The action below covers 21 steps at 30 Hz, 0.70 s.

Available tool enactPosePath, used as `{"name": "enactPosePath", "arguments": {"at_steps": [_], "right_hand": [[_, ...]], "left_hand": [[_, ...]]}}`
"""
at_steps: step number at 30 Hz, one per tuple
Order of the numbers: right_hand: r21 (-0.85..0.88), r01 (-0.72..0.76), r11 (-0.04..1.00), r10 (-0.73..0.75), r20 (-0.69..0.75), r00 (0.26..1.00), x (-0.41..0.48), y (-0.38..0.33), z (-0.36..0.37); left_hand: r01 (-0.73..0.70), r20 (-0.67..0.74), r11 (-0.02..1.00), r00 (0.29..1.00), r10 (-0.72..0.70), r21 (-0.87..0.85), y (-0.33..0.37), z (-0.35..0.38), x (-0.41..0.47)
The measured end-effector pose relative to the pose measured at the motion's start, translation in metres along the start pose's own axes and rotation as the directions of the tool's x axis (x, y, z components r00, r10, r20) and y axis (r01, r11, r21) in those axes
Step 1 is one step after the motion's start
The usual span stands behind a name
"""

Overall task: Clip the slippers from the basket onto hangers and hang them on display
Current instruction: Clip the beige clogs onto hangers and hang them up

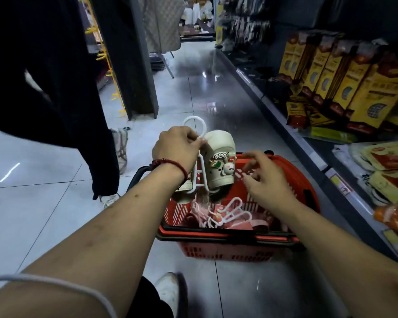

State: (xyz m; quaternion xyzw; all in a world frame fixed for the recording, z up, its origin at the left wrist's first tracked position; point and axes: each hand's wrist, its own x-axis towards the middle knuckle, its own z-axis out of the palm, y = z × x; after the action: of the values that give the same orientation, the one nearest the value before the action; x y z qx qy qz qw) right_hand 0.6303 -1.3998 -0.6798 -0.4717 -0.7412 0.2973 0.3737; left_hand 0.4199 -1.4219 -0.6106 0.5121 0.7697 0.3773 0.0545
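Left hand (178, 145) pinches the white hanger (197, 157) below its ring; cream slippers (220, 164) hang clipped on it, above the red basket's (228, 246) far-left corner. Right hand (265, 180) hovers over the basket, fingers spread, holding nothing. Loose white hangers (225, 214) lie inside.

We're in a shop aisle: to the right of the hands, shelves (326, 166) are stacked with yellow packaged goods (354, 88) above price-tag strips. Right under the hands sits a red shopping basket (228, 249) on glossy floor tiles (44, 203), and ahead of them, more merchandise racks (246, 24).
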Motion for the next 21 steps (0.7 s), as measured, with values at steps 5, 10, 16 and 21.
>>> {"name": "enactPosePath", "arguments": {"at_steps": [5, 10, 16, 21], "right_hand": [[0.194, 0.06, 0.979, -0.056, -0.024, 0.998, 0.001, -0.031, 0.023], [0.062, -0.013, 0.998, 0.011, 0.026, 1.0, 0.007, -0.029, 0.045], [-0.333, -0.048, 0.942, 0.103, 0.149, 0.983, 0.016, -0.023, 0.052], [-0.262, -0.031, 0.965, 0.061, 0.11, 0.992, 0.02, -0.019, 0.056]], "left_hand": [[-0.045, 0.034, 0.999, 0.998, 0.045, 0.017, 0.001, 0.007, -0.005], [-0.094, 0.081, 0.996, 0.992, 0.094, 0.003, 0.008, 0.016, -0.012], [-0.198, 0.107, 0.98, 0.975, 0.196, 0.01, 0.005, 0.019, -0.016], [-0.215, 0.096, 0.976, 0.973, 0.211, 0.039, 0.002, 0.019, -0.013]]}}
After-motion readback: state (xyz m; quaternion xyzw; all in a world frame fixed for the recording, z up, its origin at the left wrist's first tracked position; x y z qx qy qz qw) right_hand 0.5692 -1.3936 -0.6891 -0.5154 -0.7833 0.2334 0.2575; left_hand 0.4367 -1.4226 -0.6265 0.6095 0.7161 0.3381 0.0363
